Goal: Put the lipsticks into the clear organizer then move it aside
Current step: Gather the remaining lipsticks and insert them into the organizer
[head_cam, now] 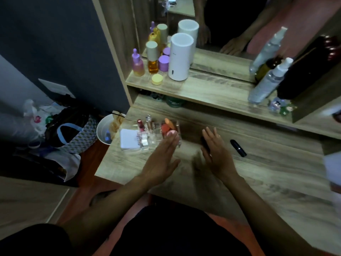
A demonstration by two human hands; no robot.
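Note:
The clear organizer point(147, 137) stands at the left end of the wooden vanity top point(258, 172). It holds upright lipsticks point(140, 124) and orange-pink sponges point(167, 129). My left hand point(162, 159) is flat and open, its fingertips at the organizer's right side. My right hand point(215, 150) hovers to the right, fingers spread, with a dark lipstick point(204, 144) lying at its left edge, partly hidden. Whether the hand touches that lipstick I cannot tell. Another black lipstick point(238, 148) lies on the top further right.
A white pad point(128, 138) sits in the organizer's left part. On the upper shelf point(212, 93) stand bottles point(153, 58), a white cylinder point(180, 56), spray bottles point(267, 80) and a mirror point(221, 24). A white bin point(106, 130) and bags point(73, 130) are on the floor at left.

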